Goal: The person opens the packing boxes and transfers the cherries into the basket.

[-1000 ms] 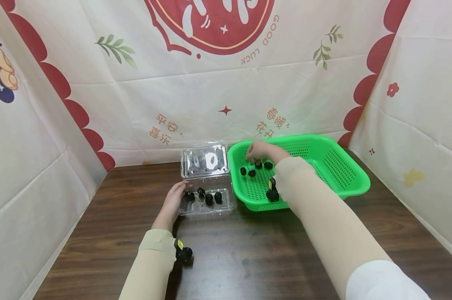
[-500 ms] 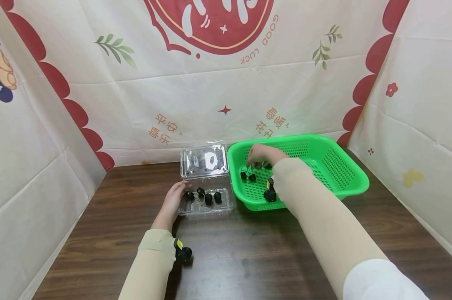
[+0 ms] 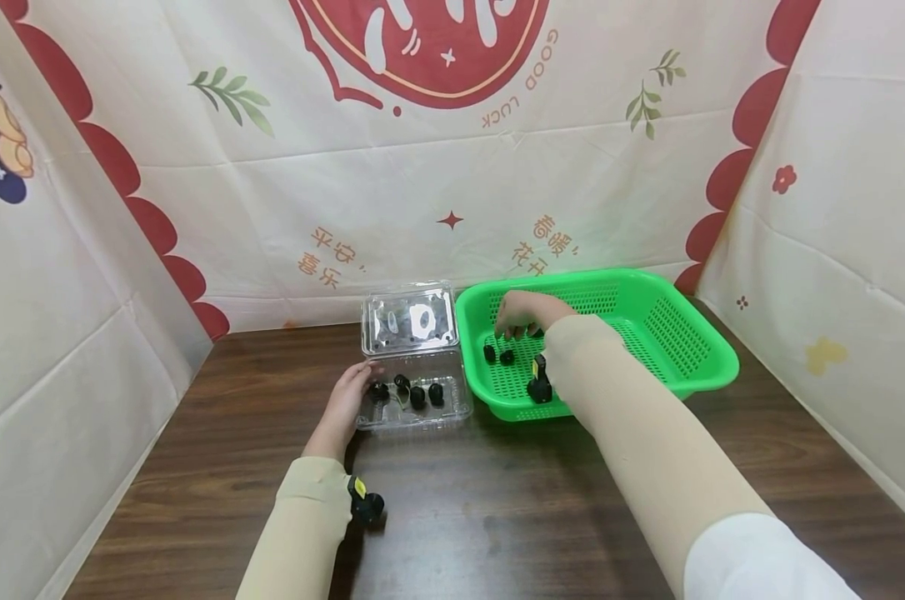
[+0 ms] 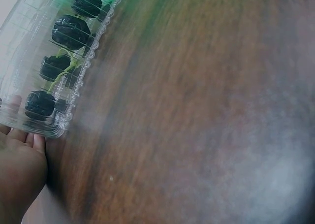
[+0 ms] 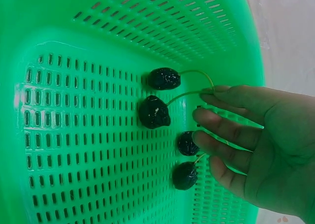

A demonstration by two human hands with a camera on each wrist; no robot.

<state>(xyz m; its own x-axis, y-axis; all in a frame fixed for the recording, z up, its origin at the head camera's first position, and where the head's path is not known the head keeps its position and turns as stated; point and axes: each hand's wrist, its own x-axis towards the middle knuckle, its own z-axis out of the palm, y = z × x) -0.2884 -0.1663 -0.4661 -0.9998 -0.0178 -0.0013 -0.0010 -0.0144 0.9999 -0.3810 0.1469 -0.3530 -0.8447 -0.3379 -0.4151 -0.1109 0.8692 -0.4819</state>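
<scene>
In the head view, my right hand (image 3: 518,313) is inside the green basket (image 3: 677,387). The right wrist view shows its thumb and index finger pinching the joined green stem of a pair of dark cherries (image 5: 154,112). Two more dark cherries (image 5: 185,176) lie by the lower fingertips of that hand. My left hand (image 3: 349,393) rests against the left side of a clear plastic box (image 3: 415,423), fingertips at its rim. Seen from the left wrist, those fingers touch the box's end wall, and several dark cherries (image 4: 70,32) with green stems lie inside.
The box's hinged clear lid (image 3: 410,321) stands folded back toward the printed cloth backdrop (image 3: 287,192). Box and basket sit side by side on a dark wooden table (image 3: 452,508), with the basket on the right.
My right hand has shifted slightly toward me inside the basket, and the pinched cherry pair has moved the same way. My left hand and the plastic box stay in place.
</scene>
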